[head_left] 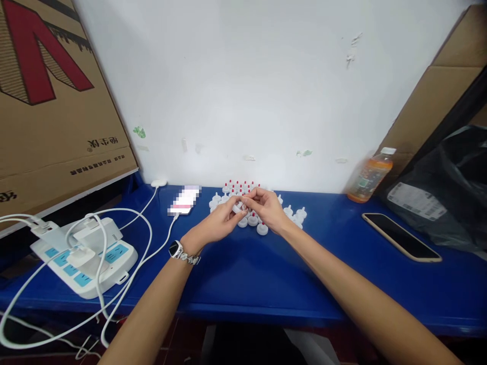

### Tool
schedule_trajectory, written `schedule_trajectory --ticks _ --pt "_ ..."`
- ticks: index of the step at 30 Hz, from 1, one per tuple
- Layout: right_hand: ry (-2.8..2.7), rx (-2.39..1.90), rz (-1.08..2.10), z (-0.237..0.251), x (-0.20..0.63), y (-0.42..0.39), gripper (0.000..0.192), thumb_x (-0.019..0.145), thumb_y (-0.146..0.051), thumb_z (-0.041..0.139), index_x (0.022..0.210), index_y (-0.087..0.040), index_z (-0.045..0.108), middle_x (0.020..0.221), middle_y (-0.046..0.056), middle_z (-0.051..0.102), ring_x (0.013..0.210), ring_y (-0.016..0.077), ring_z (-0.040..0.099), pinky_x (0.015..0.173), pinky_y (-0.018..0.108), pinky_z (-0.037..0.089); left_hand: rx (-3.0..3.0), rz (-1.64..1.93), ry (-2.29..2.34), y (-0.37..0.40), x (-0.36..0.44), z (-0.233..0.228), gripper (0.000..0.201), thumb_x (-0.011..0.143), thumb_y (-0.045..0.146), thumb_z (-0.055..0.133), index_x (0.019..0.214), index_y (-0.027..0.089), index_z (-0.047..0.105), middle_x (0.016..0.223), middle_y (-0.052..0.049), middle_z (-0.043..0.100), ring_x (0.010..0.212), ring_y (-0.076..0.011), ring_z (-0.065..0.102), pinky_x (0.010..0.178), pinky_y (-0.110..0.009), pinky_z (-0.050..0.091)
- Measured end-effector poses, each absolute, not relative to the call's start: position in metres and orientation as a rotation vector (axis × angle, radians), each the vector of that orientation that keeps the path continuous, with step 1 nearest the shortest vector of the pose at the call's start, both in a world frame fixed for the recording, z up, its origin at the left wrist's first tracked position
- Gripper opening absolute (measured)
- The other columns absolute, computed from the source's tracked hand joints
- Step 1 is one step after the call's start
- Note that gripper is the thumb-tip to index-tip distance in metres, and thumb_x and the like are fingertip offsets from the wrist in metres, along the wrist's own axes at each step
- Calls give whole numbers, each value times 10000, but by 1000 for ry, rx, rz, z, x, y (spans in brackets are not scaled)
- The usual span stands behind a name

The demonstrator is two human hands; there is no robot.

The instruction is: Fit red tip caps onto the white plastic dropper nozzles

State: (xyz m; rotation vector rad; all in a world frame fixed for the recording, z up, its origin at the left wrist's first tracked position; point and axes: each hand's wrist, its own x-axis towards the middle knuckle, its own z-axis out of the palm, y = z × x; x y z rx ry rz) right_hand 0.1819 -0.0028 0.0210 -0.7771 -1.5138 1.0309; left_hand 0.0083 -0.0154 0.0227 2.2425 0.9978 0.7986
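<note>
Two hands meet mid-table: my left hand (220,223) and right hand (266,207) both pinch one white cap (238,207) above the caps pile (294,214) near the wall. Bare blue table (247,274) lies toward the front edge.

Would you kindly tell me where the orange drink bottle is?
The bottle leans at the blue table's far right, against the cardboard, beyond the dark phone.

A large red "V" marks the cardboard box (49,101).
</note>
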Motion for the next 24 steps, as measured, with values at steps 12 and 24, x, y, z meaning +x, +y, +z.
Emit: schedule_trajectory --ticks 12,24 --pt "-2304 -1090 757 31 208 -12 50 718 -125 601 717 -172 620 695 -2 666 619 120 563 636 253 416 2305 985 1506 17 -38 20 217 864 386 548 903 184 618 810 -34 634 715 -178 566 642 -292 404" --pt "-2327 -1281 22 27 193 -5 150 874 -306 567 884 -185 654 803 35 654 857 204 563 856 351 279 2170 624 1430 14 -36 18 175 770 275 581 823 155 697 762 -64 698 702 -193 636 636 -286 455"
